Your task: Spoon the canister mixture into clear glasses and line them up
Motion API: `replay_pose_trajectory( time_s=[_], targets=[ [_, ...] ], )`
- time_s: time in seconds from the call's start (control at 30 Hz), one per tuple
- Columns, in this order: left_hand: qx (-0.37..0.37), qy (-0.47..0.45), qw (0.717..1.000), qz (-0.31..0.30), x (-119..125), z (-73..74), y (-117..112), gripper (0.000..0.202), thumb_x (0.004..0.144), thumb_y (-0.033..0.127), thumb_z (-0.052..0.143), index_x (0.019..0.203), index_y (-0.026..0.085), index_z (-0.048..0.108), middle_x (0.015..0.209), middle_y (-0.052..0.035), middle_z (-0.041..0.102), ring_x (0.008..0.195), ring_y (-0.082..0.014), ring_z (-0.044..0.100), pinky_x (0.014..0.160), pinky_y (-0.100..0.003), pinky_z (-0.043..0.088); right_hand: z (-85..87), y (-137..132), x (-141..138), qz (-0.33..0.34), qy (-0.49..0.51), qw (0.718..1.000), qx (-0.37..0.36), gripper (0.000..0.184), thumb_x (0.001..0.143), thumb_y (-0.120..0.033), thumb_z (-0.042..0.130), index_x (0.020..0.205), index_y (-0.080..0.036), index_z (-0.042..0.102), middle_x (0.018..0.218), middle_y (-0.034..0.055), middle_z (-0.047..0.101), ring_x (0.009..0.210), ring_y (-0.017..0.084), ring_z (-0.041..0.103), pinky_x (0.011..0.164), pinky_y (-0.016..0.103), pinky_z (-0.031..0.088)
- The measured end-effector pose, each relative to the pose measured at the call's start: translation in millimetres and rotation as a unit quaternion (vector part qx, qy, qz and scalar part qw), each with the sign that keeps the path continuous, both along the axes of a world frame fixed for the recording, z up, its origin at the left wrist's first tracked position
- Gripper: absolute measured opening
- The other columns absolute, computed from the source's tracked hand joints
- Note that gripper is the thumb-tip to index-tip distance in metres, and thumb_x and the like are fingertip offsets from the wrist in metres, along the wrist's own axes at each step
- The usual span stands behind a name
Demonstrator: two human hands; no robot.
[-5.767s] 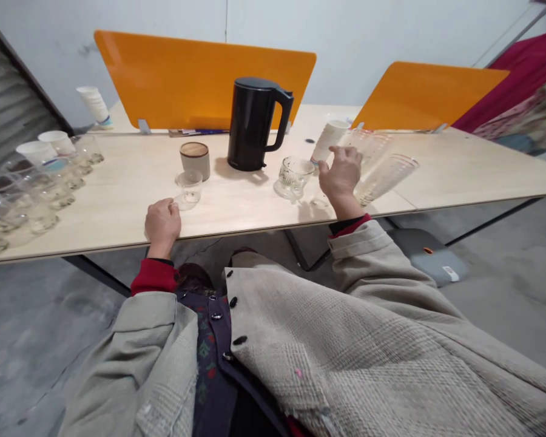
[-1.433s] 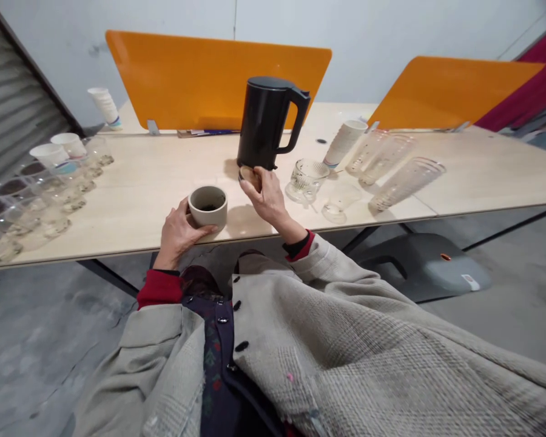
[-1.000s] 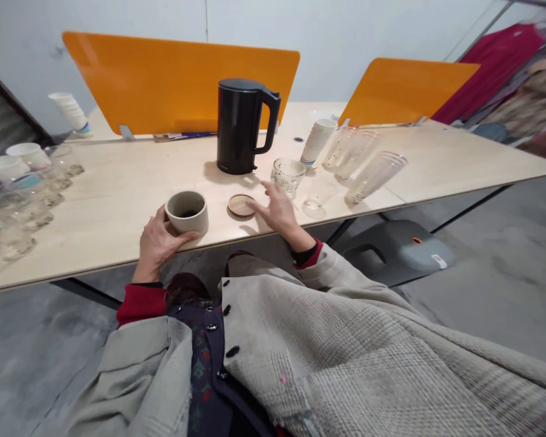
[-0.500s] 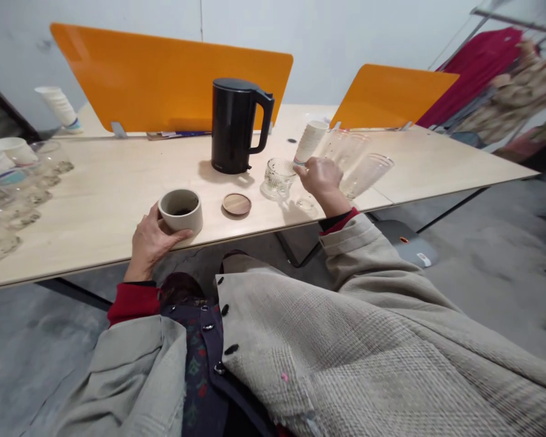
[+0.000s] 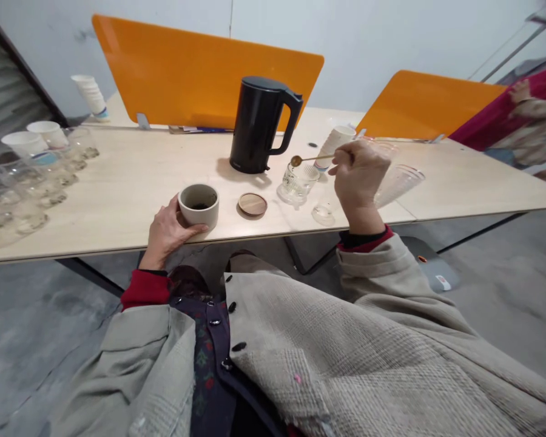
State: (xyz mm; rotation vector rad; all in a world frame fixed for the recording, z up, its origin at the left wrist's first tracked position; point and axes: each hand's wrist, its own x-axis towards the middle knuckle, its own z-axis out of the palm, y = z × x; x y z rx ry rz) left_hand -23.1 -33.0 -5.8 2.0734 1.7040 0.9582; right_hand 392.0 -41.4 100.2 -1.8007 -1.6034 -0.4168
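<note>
The spoon (image 5: 312,158) looks brass, the cup (image 5: 198,206) matt stoneware, the lid (image 5: 252,204) smooth wood, the kettle (image 5: 255,124) glossy plastic.

My pale wood table (image 5: 131,182): black kettle (image 5: 255,124) far-centre, stoneware cup (image 5: 199,206) near, wooden lid (image 5: 252,204) just right of it, ribbed glass (image 5: 298,185) right of the kettle, clear glasses (image 5: 27,209) crowded far left, count unclear.

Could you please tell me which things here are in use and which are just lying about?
In use: left hand, grey ceramic cup; right hand, slim brass spoon; round wooden lid.
Lying about: black kettle, white paper cups, tall clear glass.
</note>
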Motion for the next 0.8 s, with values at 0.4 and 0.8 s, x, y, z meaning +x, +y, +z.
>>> replay_pose_trajectory(
  time_s=[0.4,0.8],
  targets=[
    [-0.003,-0.007,1.000,-0.006,1,-0.2,1,0.109,0.067,0.059,0.094,0.160,0.023,0.052,0.149,-0.0153,0.073,0.136,-0.0400,0.068,0.115,-0.051,0.055,5.4,-4,-153,0.403,0.088,0.910,-0.030,0.021,0.105,-0.030,0.055,0.097,-0.025,0.074,0.098,0.0025,0.074,0.079,0.016,0.069,0.075,0.031,0.055],
    [-0.007,0.010,1.000,0.001,3,1.0,-2,0.108,0.068,0.058,0.093,0.162,0.026,0.051,0.151,-0.0134,0.071,0.138,-0.0416,0.066,0.116,-0.051,0.053,0.3,23,-177,0.475,0.085,0.864,-0.141,0.020,0.100,-0.021,0.059,0.085,-0.018,0.073,0.072,-0.0015,0.068,0.066,0.012,0.065,0.065,0.025,0.048]
  ],
)
